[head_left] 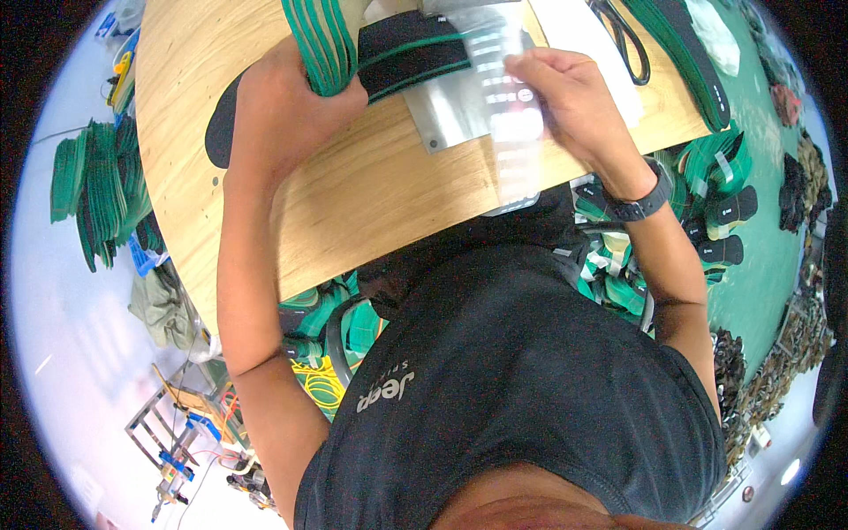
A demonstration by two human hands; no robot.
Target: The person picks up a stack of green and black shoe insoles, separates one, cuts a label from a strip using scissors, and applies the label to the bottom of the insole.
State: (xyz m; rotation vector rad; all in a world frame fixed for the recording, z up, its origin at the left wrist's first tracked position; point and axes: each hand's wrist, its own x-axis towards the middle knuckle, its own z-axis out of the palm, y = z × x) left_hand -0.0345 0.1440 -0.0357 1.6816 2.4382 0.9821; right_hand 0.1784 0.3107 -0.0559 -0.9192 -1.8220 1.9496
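My left hand (291, 110) is closed around a stack of green-edged insoles (322, 49), seen edge-on as green and dark stripes. My right hand (574, 102) pinches the edge of a clear plastic strip (514, 163) with rows of white printed marks. The strip hangs down past the table's near edge. Between the hands, black insoles with green edges (415, 57) lie on the table, partly covered by the strip. Under them, a shiny metal plate (446, 119) rests on the wood. Another black insole (221, 128) shows beside my left wrist.
The wooden table (371, 208) curves across the view. White sheets (574, 26), a dark cable loop (632, 53) and more insoles (685, 62) are at its right. Bundled green insoles (97, 181) stand off the left edge. Several bundles (724, 168) lie on the floor at right.
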